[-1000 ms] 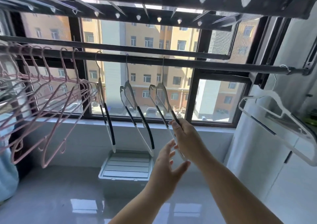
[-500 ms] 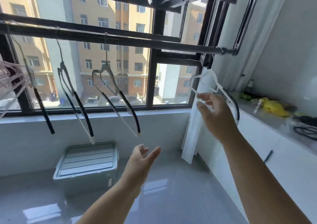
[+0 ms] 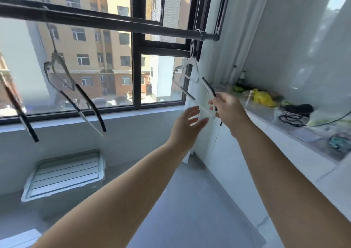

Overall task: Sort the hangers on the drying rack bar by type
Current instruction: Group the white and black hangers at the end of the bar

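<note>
The drying rack bar ran across the top of the view from nine o'clock toward one o'clock, ending by the window frame. A white hanger with black grips hung by its hook close to that one-o'clock end, tilted, its lower part swung toward the person. The right hand, just to three o'clock of centre, pinched the low end of the hanger's near shoulder between thumb and curled fingers. The left hand was raised at centre, just beside it at nine o'clock, fingers spread and straight, holding nothing. Through the blur its fingertips looked to be close to the hanger's bottom rod, but contact could not be made out.

Well apart along the bar, at ten o'clock, hung a grey hanger with black grips. Only a black-gripped arm of another hanger showed at the nine-o'clock edge.

On the floor at seven o'clock sat a pale storage box with a slatted lid. At three o'clock a white counter carried a yellow bag and a coiled black cable.
</note>
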`<state>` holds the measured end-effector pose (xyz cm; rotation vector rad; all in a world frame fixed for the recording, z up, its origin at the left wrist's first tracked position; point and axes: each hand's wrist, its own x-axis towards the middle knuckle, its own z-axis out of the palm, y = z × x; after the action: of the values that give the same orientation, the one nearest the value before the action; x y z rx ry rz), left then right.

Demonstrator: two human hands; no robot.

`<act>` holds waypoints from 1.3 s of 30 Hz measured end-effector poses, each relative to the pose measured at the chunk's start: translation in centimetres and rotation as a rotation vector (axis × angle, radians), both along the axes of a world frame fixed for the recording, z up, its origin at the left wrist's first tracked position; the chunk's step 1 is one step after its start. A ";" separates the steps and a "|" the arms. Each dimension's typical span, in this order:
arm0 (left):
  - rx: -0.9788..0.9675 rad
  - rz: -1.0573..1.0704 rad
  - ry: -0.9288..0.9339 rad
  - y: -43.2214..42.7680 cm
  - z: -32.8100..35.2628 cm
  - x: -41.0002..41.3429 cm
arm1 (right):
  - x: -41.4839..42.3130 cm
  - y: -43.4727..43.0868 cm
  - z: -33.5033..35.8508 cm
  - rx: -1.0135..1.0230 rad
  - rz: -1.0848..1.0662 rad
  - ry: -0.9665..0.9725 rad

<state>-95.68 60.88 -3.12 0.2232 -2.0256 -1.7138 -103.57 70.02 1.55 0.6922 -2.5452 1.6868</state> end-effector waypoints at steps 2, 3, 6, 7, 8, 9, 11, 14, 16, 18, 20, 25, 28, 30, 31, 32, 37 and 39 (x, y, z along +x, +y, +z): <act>-0.001 -0.023 0.013 0.9 1.1 -1.6 | -0.5 0.1 0.4 -0.046 0.018 -0.045; 0.007 -0.032 0.019 1.2 1.5 -2.2 | -0.7 0.2 0.5 -0.048 0.028 -0.055; -0.021 -0.032 0.041 1.9 2.0 -3.0 | -1.3 0.2 0.8 -0.042 0.040 -0.025; -0.049 -0.022 0.049 2.0 2.0 -3.1 | -1.4 0.0 0.9 -0.046 0.035 -0.014; -0.075 -0.019 0.062 2.1 2.1 -3.2 | -1.5 -0.2 1.1 -0.057 0.032 -0.002; -0.102 -0.023 0.073 2.2 2.3 -3.2 | -1.6 -0.5 1.2 -0.071 0.025 0.014; -0.157 -0.047 0.091 2.1 3.0 -3.4 | -1.5 -1.3 1.9 -0.098 -0.020 0.061; -0.191 -0.037 0.116 1.2 4.3 -3.7 | -1.4 -2.7 3.1 -0.151 -0.064 0.136; -0.177 -0.008 0.144 0.2 4.7 -3.7 | -1.2 -4.0 3.9 -0.165 -0.064 0.152; -0.159 0.011 0.152 -1.0 4.9 -3.5 | -1.5 -5.4 4.2 -0.192 -0.028 0.126; -0.086 0.009 0.170 -2.1 5.2 -3.2 | -1.7 -6.6 4.2 -0.216 0.011 0.086; 0.045 0.026 0.143 -4.1 4.1 -2.0 | -1.9 -8.7 3.1 -0.185 0.065 -0.040; 0.037 0.088 0.036 -5.6 1.4 -0.7 | -2.6 -8.6 1.3 -0.117 0.114 -0.096; 0.035 0.122 -0.029 -7.0 -0.9 0.4 | -3.2 -7.9 0.0 -0.087 0.129 -0.089; 0.006 0.157 -0.059 -7.8 -2.0 1.0 | -3.4 -7.4 -0.6 -0.085 0.125 -0.092; -0.038 0.208 -0.088 -8.7 -3.2 1.6 | -3.7 -6.8 -1.2 -0.095 0.114 -0.103; -0.143 0.590 -0.364 -13.7 -7.2 3.7 | -5.9 -4.0 -3.5 -0.082 0.111 -0.111; -0.193 0.682 -0.436 -15.8 -8.2 4.8 | -6.0 -3.9 -4.2 -0.076 0.136 -0.110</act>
<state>-90.84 45.10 -11.35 1.1547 -2.0368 -1.0932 -109.55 66.16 -2.61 0.8058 -2.5429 1.9032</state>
